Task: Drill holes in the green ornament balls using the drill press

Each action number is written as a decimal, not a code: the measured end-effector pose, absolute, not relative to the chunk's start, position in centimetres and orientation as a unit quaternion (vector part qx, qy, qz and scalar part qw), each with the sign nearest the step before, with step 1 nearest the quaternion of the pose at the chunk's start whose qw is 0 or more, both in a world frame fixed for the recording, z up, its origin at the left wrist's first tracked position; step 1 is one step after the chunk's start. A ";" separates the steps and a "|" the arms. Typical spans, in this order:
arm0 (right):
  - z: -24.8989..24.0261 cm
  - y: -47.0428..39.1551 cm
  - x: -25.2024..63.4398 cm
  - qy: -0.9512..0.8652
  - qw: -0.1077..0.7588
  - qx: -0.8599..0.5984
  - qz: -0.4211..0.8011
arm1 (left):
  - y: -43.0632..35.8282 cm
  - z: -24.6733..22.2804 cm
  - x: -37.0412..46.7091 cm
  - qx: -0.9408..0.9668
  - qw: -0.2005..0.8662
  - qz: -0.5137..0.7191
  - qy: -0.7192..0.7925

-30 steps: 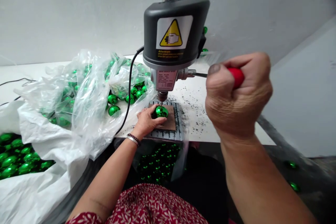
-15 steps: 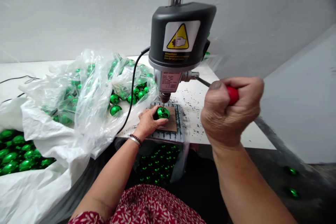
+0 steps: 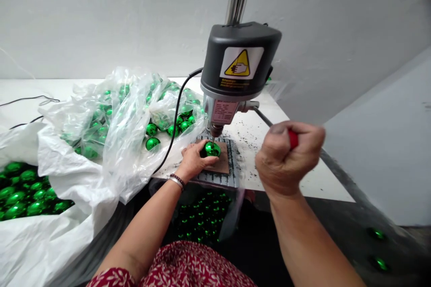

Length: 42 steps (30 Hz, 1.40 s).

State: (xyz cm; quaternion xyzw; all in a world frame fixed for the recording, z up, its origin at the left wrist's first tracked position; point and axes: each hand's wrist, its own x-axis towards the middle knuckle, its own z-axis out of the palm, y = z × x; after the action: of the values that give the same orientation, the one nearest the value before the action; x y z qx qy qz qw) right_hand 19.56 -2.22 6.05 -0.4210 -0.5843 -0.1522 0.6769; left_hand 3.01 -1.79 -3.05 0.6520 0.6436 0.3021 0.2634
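Observation:
A black and grey drill press (image 3: 240,60) stands over a brown board (image 3: 224,166) on a slotted metal base (image 3: 233,178). Between the thumb and fingers of my left hand (image 3: 195,160) is a shiny green ball (image 3: 213,149), resting on the board. The drill bit (image 3: 213,140) meets the top of this ball. My right hand (image 3: 288,157) is wrapped round the red knob (image 3: 293,139) of the press lever (image 3: 263,117). Dark shavings lie around the base.
Clear plastic bags (image 3: 124,121) with several green balls cover the table's left part. A white sack (image 3: 74,188) of green balls hangs at the lower left. More balls (image 3: 202,215) sit below the table edge; two lie on the floor at right. A black cord (image 3: 175,128) hangs beside the press.
The camera view has shifted, so the scene sits lower and slightly right. My right hand has come down a little nearer the press with the lever. My left hand still holds the ball under the bit.

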 end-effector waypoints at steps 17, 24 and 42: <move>16.6 1.5 18.6 -0.552 0.573 -0.605 0.037 | -10.1 -0.5 -0.3 0.769 0.376 0.195 0.479; 16.4 1.8 19.0 -0.564 0.571 -0.597 0.014 | -7.9 0.1 -5.1 0.630 0.159 0.328 0.686; 16.0 1.6 18.9 -0.568 0.606 -0.555 0.032 | -3.8 -0.3 -10.7 0.401 0.317 0.531 0.677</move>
State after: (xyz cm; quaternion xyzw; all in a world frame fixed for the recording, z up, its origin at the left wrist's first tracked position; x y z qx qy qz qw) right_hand 18.94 1.61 16.01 -0.5551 -0.5685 0.0323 0.6064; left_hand -10.72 -3.83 -0.29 0.4006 0.6765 0.5306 0.3166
